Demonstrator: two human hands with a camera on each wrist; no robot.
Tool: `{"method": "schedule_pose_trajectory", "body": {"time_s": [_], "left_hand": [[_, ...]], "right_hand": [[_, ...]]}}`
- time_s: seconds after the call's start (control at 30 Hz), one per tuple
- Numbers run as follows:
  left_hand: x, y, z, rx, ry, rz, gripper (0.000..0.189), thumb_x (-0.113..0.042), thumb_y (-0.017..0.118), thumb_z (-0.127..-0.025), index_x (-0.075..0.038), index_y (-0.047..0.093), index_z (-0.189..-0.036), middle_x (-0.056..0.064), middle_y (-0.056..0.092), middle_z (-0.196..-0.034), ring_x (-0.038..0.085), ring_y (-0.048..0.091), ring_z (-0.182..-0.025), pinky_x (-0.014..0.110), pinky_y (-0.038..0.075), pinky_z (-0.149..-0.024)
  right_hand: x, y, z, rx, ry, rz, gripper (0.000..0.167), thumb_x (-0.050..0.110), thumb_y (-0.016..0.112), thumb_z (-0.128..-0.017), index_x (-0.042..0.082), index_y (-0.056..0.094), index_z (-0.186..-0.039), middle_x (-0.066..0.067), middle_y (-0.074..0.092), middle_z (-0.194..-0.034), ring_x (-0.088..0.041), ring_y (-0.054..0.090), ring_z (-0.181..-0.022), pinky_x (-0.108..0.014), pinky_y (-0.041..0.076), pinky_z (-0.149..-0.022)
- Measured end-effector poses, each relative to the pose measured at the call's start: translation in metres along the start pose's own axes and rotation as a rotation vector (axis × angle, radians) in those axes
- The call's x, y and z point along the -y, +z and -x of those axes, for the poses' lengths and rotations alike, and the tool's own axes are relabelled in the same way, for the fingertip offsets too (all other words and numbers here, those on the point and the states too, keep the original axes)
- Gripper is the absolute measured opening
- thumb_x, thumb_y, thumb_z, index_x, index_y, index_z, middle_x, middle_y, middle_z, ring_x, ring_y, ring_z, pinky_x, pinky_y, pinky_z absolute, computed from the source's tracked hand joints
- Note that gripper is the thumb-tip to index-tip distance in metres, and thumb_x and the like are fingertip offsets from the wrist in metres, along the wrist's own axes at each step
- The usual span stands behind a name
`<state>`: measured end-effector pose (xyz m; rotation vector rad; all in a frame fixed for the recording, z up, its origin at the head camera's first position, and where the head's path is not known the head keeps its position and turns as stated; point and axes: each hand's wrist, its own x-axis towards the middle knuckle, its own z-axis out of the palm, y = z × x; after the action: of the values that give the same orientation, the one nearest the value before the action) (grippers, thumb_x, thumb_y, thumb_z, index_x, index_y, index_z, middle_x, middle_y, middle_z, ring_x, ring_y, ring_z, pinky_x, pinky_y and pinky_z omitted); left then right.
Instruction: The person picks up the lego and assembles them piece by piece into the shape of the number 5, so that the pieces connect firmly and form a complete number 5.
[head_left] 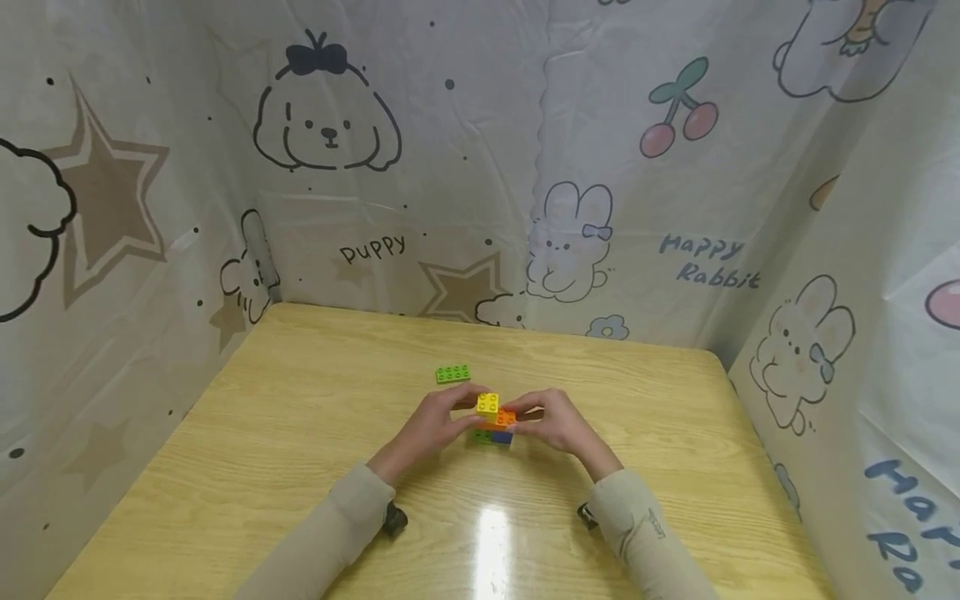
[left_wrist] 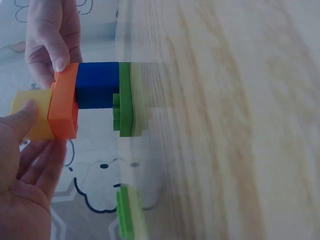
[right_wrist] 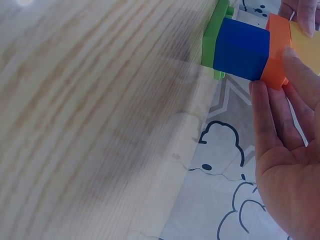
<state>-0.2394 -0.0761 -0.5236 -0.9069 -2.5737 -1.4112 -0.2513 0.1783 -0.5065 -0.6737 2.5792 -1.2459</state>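
Observation:
A small stack of building bricks stands on the table between both hands. At its base is a thin green brick (left_wrist: pixel 126 102), with a blue brick (right_wrist: pixel 242 49) on one end of it. Across the blue brick lies an orange brick (left_wrist: pixel 63 107), partly overhanging the green one. A yellow brick (head_left: pixel 487 405) sits at the top, on the orange brick's left end. My left hand (head_left: pixel 433 419) pinches the yellow brick, its thumb on the near face. On the other side, my right hand (head_left: pixel 557 421) grips the orange brick's right end between thumb and fingers.
Another thin green brick (head_left: pixel 453 374) lies flat on the wooden table (head_left: pixel 337 375), behind the stack and slightly left. Patterned cloth (head_left: pixel 465 167) hangs at the back and on both sides of the table.

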Motion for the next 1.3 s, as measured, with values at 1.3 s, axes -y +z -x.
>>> {"method": "schedule_pose_trajectory", "body": {"time_s": [1.3], "left_hand": [[0.0004,0.0016,-0.0043,0.007,-0.041,0.027,0.038,-0.014,0.08,-0.091,-0.014,0.067,-0.127,0.004,0.073,-0.124,0.02,0.073,-0.11,0.04,0.06,-0.097]], "right_hand": [[-0.0007,0.0011,-0.0003,-0.009,0.0,0.012,0.029,0.007,0.082,-0.088,0.008,0.079,-0.116,-0.01,0.078,-0.114,-0.025,0.073,-0.105,-0.027,0.062,-0.083]]}}
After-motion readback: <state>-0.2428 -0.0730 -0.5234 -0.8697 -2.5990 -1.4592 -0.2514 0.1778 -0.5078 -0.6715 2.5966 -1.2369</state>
